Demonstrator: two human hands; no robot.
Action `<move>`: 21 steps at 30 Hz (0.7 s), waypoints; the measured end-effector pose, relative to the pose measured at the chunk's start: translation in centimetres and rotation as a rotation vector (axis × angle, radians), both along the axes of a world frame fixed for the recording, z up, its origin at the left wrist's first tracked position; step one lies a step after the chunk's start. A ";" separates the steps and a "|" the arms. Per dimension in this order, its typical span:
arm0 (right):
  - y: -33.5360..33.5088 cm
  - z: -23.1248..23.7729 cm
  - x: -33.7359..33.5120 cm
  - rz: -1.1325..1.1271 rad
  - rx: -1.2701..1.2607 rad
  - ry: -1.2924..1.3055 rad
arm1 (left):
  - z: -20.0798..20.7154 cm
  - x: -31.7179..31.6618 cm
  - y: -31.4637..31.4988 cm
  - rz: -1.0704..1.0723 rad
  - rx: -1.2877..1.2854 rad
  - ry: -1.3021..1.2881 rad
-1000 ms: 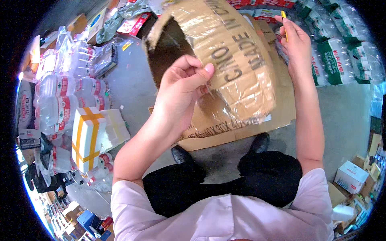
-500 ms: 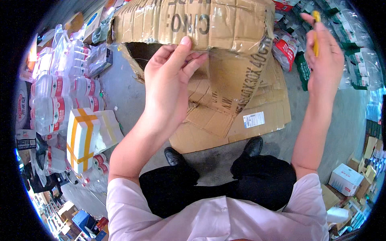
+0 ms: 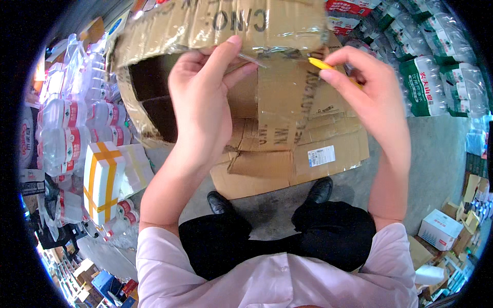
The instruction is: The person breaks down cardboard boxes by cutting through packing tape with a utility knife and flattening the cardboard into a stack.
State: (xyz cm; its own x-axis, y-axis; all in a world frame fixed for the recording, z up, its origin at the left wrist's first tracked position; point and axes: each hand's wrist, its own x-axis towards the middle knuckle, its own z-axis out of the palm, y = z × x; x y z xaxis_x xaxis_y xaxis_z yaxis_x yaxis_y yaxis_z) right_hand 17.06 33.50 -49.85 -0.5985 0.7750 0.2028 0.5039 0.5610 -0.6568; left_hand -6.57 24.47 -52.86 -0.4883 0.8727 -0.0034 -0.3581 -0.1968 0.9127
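Observation:
A worn brown cardboard box (image 3: 295,33), with black print and clear tape on it, is held up in front of me, its dark opening at the left. My left hand (image 3: 200,92) is closed on the box's lower edge, thumb on the outside. A strip of clear tape (image 3: 251,59) sticks out by its fingertips. In my right hand (image 3: 372,87) is a slim yellow box cutter (image 3: 321,64), pinched between thumb and fingers. Its tip points left, at the box's right corner; whether it touches, I cannot tell.
Flattened cardboard (image 3: 344,143) with a white label lies on the grey floor in front of my shoes. Wrapped bottle packs (image 3: 426,84) stand at the far right, and large bottles (image 3: 64,141) at the left beside a white foam box (image 3: 102,185) with yellow tape.
My right hand has come left and inward with the box cutter, from the far right to the box's corner. The box and my left hand have shifted slightly left, and the box's opening shows wider.

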 end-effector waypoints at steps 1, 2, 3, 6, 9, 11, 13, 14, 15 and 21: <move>0.5 -1.3 -0.3 0.021 0.052 0.002 | -1.2 -0.3 0.8 -0.022 -0.053 -0.020; 0.7 -2.9 -0.9 0.042 0.103 0.005 | -2.0 -0.3 1.1 -0.018 -0.106 -0.030; 0.6 -4.1 -1.6 0.070 0.149 0.012 | -3.3 -0.6 1.5 -0.005 -0.142 -0.059; -0.3 -7.3 -4.1 0.098 0.089 -0.070 | -7.2 -1.8 2.5 0.022 -0.248 -0.122; 0.1 -11.4 -5.7 0.064 0.150 -0.138 | -9.6 -2.7 3.4 -0.002 -0.315 -0.128; 0.8 -13.2 -6.5 0.050 0.196 -0.136 | -10.2 -3.1 3.5 -0.012 -0.328 -0.119; 1.6 -14.4 -7.0 0.031 0.250 -0.102 | -10.9 -3.1 3.7 -0.015 -0.340 -0.159; 1.9 -14.9 -7.2 0.033 0.255 -0.104 | -11.2 -3.1 3.9 -0.018 -0.346 -0.179; 2.2 -15.3 -7.4 0.037 0.259 -0.105 | -11.5 -3.3 3.9 -0.026 -0.342 -0.187; 3.3 -17.2 -8.4 0.010 0.319 -0.080 | -13.4 -4.2 4.9 -0.083 -0.344 -0.230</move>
State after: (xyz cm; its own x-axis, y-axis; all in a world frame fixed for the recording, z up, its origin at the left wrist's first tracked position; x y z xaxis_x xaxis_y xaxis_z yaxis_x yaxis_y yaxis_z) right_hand 8.67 36.77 -67.02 -0.6297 0.6738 0.3866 0.5402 0.7374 -0.4055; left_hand -10.75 29.36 -66.23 -0.3691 0.8378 -0.4023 -0.5617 0.1437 0.8148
